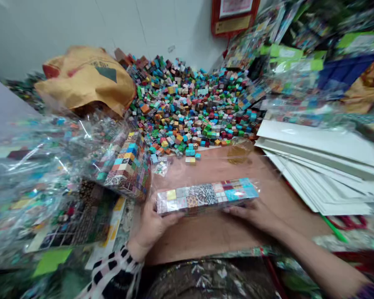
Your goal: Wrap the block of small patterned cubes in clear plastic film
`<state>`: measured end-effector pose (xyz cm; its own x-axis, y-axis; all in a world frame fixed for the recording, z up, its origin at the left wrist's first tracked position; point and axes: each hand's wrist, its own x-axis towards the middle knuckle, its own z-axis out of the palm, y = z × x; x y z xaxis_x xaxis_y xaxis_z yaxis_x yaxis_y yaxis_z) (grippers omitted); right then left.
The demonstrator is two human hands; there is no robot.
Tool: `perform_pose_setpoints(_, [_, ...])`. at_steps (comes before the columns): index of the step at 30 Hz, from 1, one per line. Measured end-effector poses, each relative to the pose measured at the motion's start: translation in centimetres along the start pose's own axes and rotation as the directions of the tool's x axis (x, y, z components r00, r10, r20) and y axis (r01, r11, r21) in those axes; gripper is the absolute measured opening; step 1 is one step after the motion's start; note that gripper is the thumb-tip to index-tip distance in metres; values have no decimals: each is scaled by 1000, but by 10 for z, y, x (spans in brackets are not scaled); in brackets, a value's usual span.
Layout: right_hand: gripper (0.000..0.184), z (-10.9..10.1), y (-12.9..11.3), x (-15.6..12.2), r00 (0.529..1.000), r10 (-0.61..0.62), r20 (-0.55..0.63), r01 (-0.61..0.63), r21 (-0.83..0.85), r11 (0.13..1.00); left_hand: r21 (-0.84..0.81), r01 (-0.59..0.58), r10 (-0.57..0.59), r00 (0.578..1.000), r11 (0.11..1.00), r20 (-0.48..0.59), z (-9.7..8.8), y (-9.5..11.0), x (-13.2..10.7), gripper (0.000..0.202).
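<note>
Gripping from both ends, the left hand (151, 226) and right hand (255, 214) curl their fingers (174, 216) closed around a wrapped block pack (207, 195), held just above the table (212, 232); loose cubes (190, 108) heap at twelve o'clock, white sheets (324, 166) at two o'clock.

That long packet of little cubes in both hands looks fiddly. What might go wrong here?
1. The packet of cubes is gripped only at its ends by the left hand and right hand; the row might buckle in the middle.
2. The loose cube pile lies just behind, so strays may slide onto the brown table.
3. The stacked white cards sit near the right hand and might get knocked.
</note>
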<state>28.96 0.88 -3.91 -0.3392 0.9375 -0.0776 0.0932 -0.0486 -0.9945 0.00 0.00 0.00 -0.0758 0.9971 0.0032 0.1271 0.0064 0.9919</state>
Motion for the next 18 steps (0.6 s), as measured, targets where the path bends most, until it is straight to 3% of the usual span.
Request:
perform_pose_setpoints(9, [38, -1, 14, 5, 999, -2, 39, 4, -60, 998, -87, 24, -24, 1000, 996, -4, 9, 0, 0, 52])
perform_pose_setpoints(18, [35, -4, 11, 9, 992, 9, 123, -2, -53, 999, -47, 9, -10, 1000, 999, -11, 5, -13, 0, 58])
